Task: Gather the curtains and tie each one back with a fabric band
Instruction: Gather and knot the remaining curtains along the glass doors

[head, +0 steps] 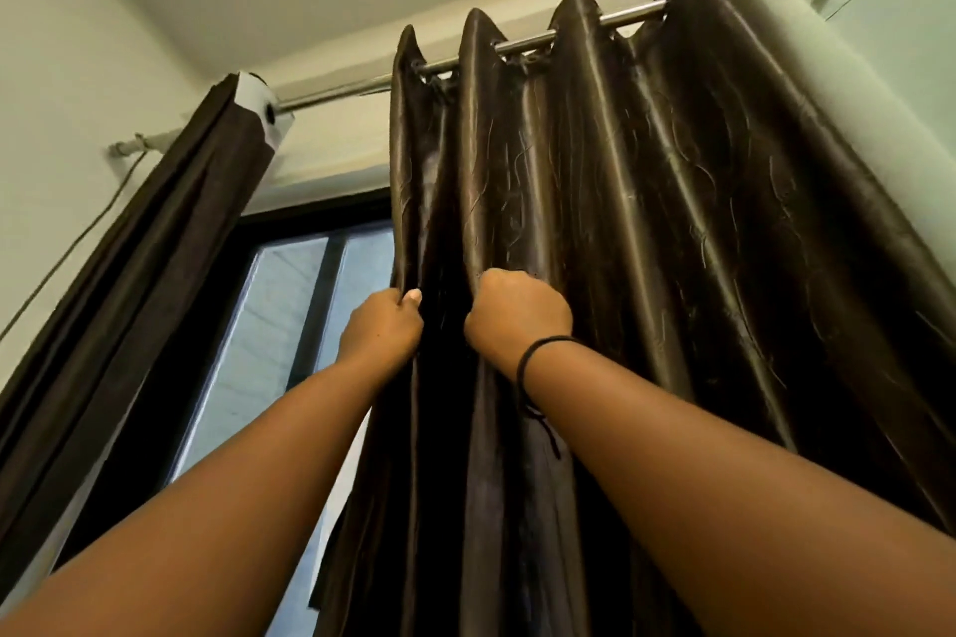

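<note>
Both grips pinch folds of the brown curtain [595,233]: left hand [385,323] at its free edge, right hand [517,310] just beside, the pleats hanging vertically.

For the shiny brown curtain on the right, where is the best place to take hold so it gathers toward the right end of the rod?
Probably the leading left edge, from the window side. The curtain hangs in deep vertical folds from the rod, so gripping fold ridges lets them stack. The left hand already pinches the outermost edge fold, and the right hand grips the next ridge beside it.
</note>
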